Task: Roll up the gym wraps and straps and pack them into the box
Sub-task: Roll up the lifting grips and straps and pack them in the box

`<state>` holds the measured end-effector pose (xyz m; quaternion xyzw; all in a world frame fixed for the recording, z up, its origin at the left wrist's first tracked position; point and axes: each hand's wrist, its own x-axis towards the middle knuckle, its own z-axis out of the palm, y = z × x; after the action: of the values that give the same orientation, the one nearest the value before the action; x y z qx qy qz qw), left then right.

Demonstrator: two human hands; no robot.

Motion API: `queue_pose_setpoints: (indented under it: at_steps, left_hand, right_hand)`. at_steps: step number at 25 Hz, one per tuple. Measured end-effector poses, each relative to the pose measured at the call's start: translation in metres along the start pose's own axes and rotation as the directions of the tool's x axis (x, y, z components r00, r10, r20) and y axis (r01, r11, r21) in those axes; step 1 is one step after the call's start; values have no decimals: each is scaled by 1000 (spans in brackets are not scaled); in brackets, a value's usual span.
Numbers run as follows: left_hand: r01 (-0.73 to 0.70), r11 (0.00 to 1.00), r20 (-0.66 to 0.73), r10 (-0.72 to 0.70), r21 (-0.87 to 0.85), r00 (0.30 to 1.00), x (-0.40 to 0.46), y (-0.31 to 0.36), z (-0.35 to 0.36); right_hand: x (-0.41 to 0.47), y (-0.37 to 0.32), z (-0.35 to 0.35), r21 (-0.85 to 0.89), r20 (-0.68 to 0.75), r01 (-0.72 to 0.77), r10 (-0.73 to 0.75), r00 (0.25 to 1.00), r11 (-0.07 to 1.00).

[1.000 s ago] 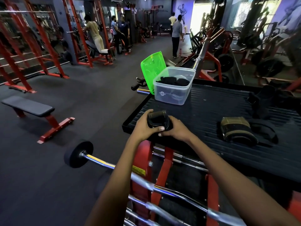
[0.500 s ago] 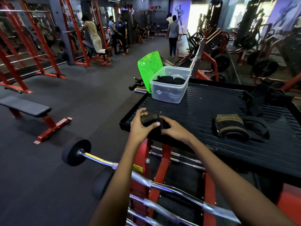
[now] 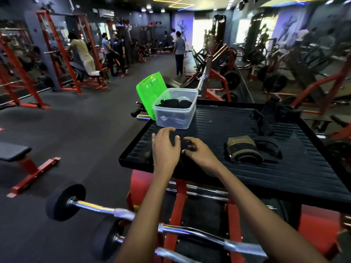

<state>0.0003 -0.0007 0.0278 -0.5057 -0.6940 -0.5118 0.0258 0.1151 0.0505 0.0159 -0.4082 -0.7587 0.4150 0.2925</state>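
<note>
black wrap point(image 3: 180, 147) mostly hidden btwn hands

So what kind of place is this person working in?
A gym, quite clearly. Red squat racks line the left side, a barbell with black plates lies in front of the person, and a flat bench stands on the dark rubber floor.

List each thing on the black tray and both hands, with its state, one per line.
clear box: open, upright, dark wraps inside.
green lid: off, propped on edge behind the box.
black wrap: on the tray between both hands, mostly hidden.
olive wrap: rolled, lying on the tray, unpacked.
loose black straps: unrolled, heaped at the far side.
left hand: fingers curled over the black wrap.
right hand: fingers curled on the black wrap.
</note>
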Motion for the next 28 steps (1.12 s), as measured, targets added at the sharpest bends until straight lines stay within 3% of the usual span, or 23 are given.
queue_pose_setpoints:
  at_steps: [3, 5, 9, 13, 15, 17, 18, 21, 22, 25, 28]
  left_hand:
    - [14, 976, 195, 29, -215, 980, -1, 30, 29]
    - [155, 941, 391, -27, -300, 920, -5, 45, 53]
    - [294, 928, 592, -108, -228, 799, -16, 56, 110]
    - [383, 905, 720, -139, -188, 680, -26, 54, 141]
    - [393, 892, 753, -100, -222, 651, -29, 50, 142]
    - [437, 841, 743, -65, -319, 666, -28, 45, 141]
    - [454, 799, 706, -52, -395, 706, -26, 43, 140]
    - [458, 677, 585, -49, -577, 810, -17, 37, 139]
    - [467, 646, 584, -42, -603, 811, -16, 37, 137]
    - [568, 561, 605, -144, -602, 783, -7, 38, 132]
    - [658, 488, 598, -300, -573, 743, 10, 35, 131]
  right_hand:
    - [-6, 12, -38, -80, -159, 15, -28, 987, 997]
    - [-13, 21, -67, -223, -252, 8, -65, 966, 975]
    - [-29, 56, -115, -420, -371, -238, 74, 926, 875]
    - [-34, 89, -134, -506, -262, -394, 298, 918, 767]
    - [-34, 100, -134, -530, -265, -355, 247, 932, 770]
    - [-34, 104, -132, -457, -346, -261, 101, 933, 850]
    - [-34, 101, -131, -371, -386, -214, 59, 921, 904]
    - [-27, 76, -128, 5, -447, -133, 121, 886, 991]
    - [-23, 67, -129, 123, -401, -134, 172, 900, 983]
    - [-17, 48, -131, 442, -73, -226, 286, 956, 868]
    - [-16, 45, -128, 576, 168, -352, 315, 934, 738]
